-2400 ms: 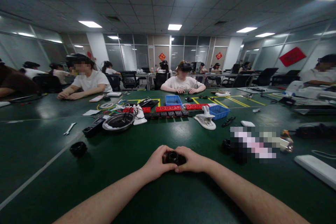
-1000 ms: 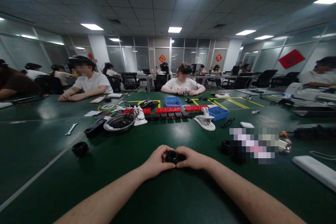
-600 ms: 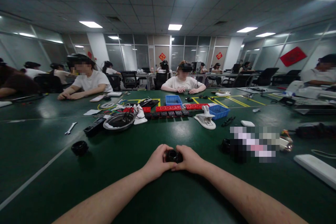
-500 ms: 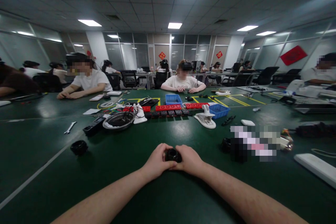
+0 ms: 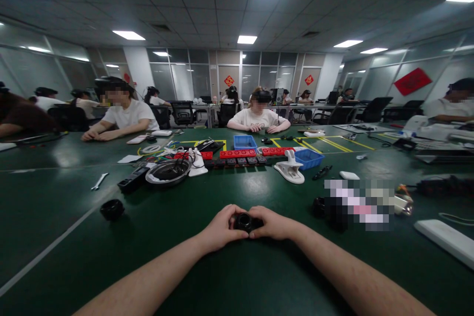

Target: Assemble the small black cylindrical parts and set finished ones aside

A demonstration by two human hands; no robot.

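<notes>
A small glossy black round part with an open hole in its top [image 5: 243,221] is held low over the green table, straight ahead of me. My left hand [image 5: 221,227] is closed around its left side, thumb at the front and fingers behind. From the right, my right hand [image 5: 273,222] curls in with thumb and fingers bent against the part's dark right side. Whether that dark area is a second piece is hidden by my fingers. Another black round part [image 5: 112,210] sits on the table to the left, apart from both hands.
Beyond my hands lie a metal bowl [image 5: 168,174], a white clip stand [image 5: 291,168], red socket strips [image 5: 242,153] and blue trays [image 5: 308,158]. A wrench [image 5: 99,181] is at left, a white bar [image 5: 446,237] at right. Co-workers sit across the table.
My right hand has shifted slightly right, and its thumb has drawn back from my left thumb. More of the black part's dark right side shows. My left hand stays around it.
</notes>
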